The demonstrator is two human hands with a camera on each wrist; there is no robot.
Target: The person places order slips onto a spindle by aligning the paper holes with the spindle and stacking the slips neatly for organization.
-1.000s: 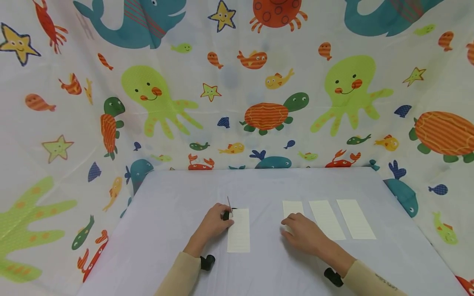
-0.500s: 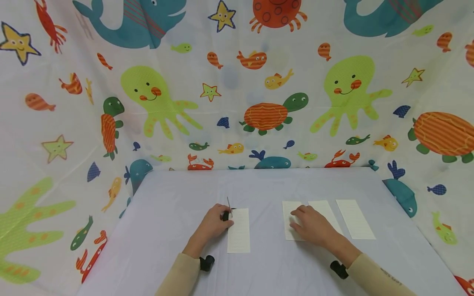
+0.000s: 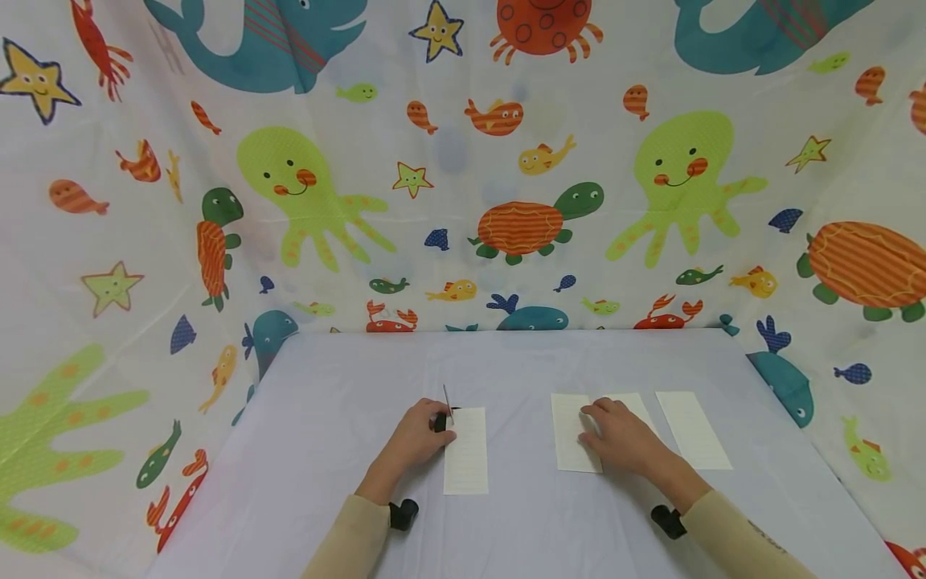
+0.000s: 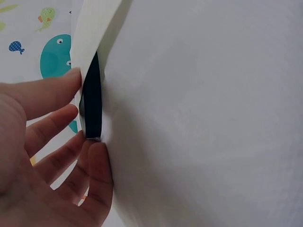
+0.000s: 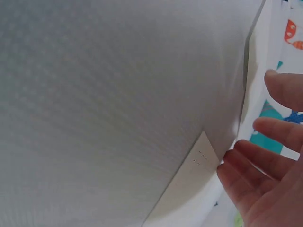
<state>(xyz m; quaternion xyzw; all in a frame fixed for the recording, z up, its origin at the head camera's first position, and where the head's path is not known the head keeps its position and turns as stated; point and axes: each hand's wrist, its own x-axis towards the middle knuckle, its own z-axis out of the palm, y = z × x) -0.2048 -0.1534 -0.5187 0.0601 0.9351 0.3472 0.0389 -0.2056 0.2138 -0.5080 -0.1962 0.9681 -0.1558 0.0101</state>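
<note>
My left hand (image 3: 418, 434) is at the left edge of a lined white paper strip (image 3: 469, 458) lying on the table. Thumb and fingers hold a small black object (image 4: 93, 104) against that edge; its exact kind is unclear. From it a thin piece (image 3: 447, 398) sticks up. My right hand (image 3: 622, 434) hangs over the right-hand group of strips with fingers loosely bent and nothing held. The leftmost strip (image 3: 573, 438) lies beside its fingertips, and the middle strip (image 3: 637, 400) is partly hidden under the hand. A third strip (image 3: 694, 434) lies farther right.
A white cloth covers the table (image 3: 362, 362). Behind and at the sides hangs a white curtain (image 3: 463, 281) with printed sea animals. A black camera (image 3: 403, 515) sits at the left wrist, and another black camera (image 3: 667, 523) at the right.
My right hand has shifted to the right, from the leftmost strip toward the middle one. The leftmost strip is now uncovered. My left hand and its paper look the same.
</note>
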